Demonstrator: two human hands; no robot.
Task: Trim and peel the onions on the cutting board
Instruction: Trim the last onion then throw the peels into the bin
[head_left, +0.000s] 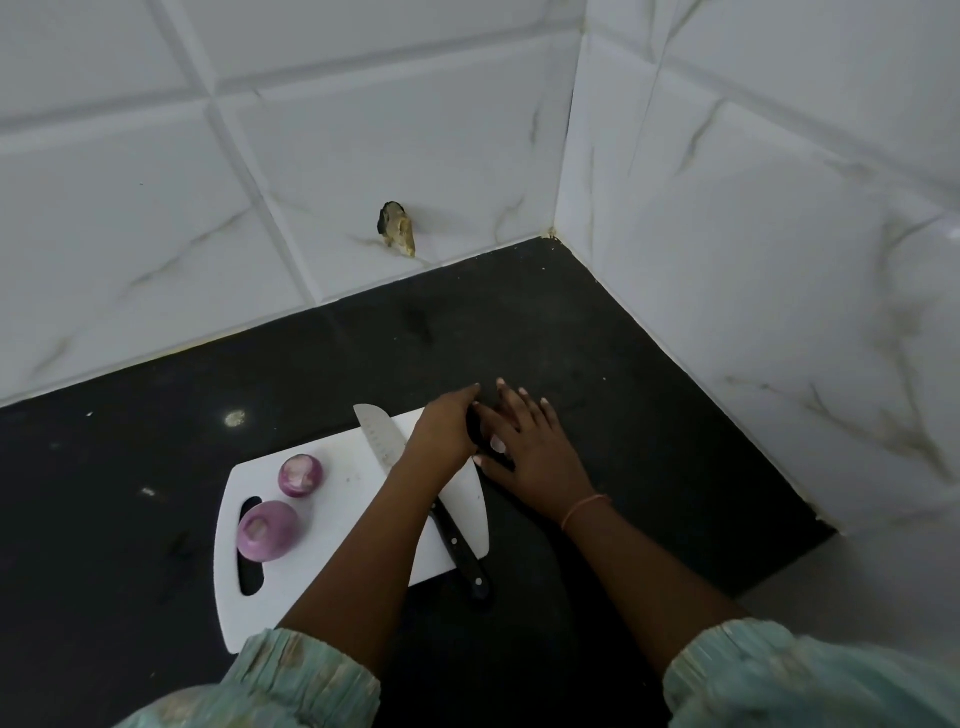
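Both hands meet at the far right corner of the cutting board, past the sleeves at the bottom edge of the view. Left hand reaches across the knife with its fingers laid out fairly straight, cupping over something small and dark at the board's edge; right hand lies flat beside it on the black bench, fingers spread, thumb touching the same dark thing. What that thing is I cannot tell, possibly gathered peel or trimmings, and I cannot tell whether either hand truly pinches it. A thin band circles the right wrist.

Knife rests unheld on the board, its long axis running diagonally: black handle toward the person and overhanging the near right edge, blade tip pointing away and to the left. The left forearm crosses over its middle. Laid down like that, it seems parked so both hands are free for clearing.

Two purple onions sit on the left part of the board, well apart from the hands. Nearer onion stands beside the handle slot, pale cut end facing up; farther onion is smaller, cut face up and tilted slightly toward the viewer. Both look trimmed and skinned already, so I judge the task nearly finished.

Beyond, white tiled walls meet in a corner, one tile chipped.
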